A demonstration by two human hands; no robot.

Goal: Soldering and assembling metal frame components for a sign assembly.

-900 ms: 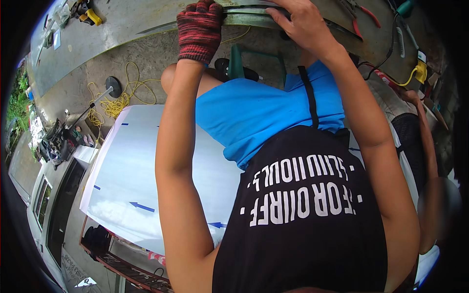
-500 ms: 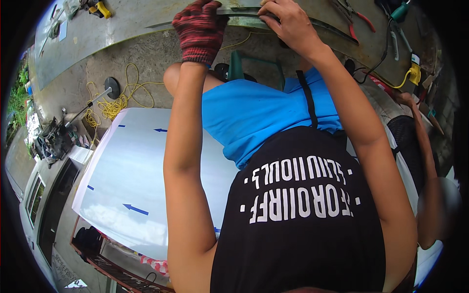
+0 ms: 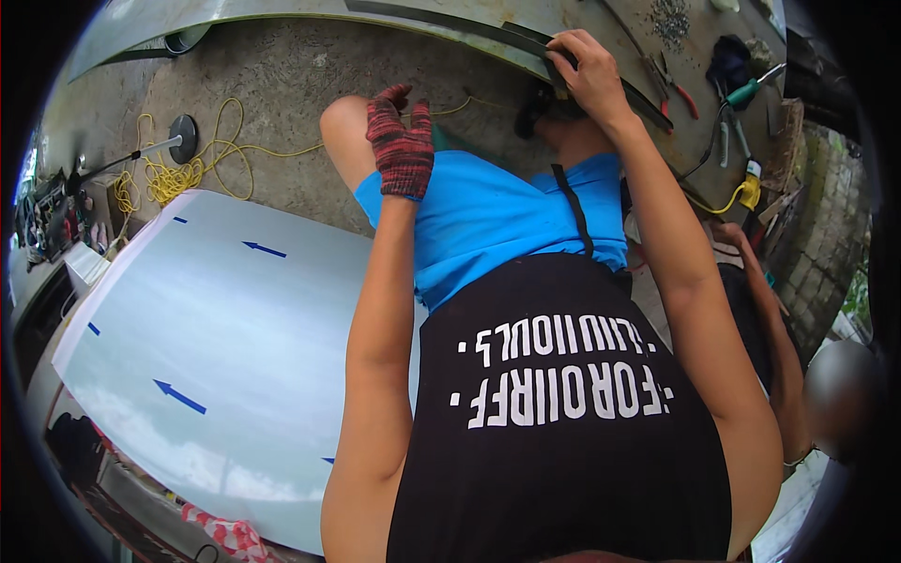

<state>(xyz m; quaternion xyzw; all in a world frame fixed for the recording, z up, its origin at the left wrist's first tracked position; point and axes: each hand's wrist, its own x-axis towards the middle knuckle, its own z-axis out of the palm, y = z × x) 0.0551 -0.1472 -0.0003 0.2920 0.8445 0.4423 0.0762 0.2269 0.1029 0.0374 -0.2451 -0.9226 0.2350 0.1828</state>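
Observation:
My left hand (image 3: 402, 145), in a red and black knit glove, hangs above my knee beside my blue shorts (image 3: 507, 202). Its fingers are bent but apart, and nothing shows between them. My bare right hand (image 3: 589, 80) pinches a long, thin dark strip (image 3: 432, 19) between thumb and fingers at the near edge of the metal-topped table (image 3: 282, 9). The strip runs along that edge, past the hand on both sides. Just right of this hand, pliers with red handles (image 3: 678, 101) lie on the tabletop.
A green-handled tool (image 3: 746, 92) and a yellow plug (image 3: 749, 188) lie at the right. Yellow cord (image 3: 174, 183) coils on the floor by a round black base (image 3: 184, 139). At my left is a pale sheet with blue arrows (image 3: 225, 328). Another person's arm (image 3: 774, 328) shows at right.
My left hand has let go of the strip and come down toward my knee. The right hand keeps its hold, and the view has shifted.

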